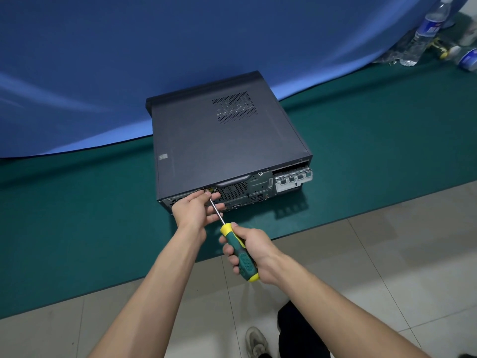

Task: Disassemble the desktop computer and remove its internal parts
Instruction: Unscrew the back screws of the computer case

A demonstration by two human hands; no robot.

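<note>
A dark grey desktop computer lies flat on a green mat, its rear panel facing me, its cover closed. My right hand grips the green and yellow handle of a screwdriver. The metal shaft runs up and left to the upper left of the rear panel. My left hand sits at the tip, fingers around the shaft close to the panel. The tip itself is hidden by those fingers.
A blue cloth backdrop rises behind the computer. Plastic bottles and small containers lie at the far right on the mat. Pale floor tiles lie in front of the mat. A shoe and dark trouser leg show at the bottom.
</note>
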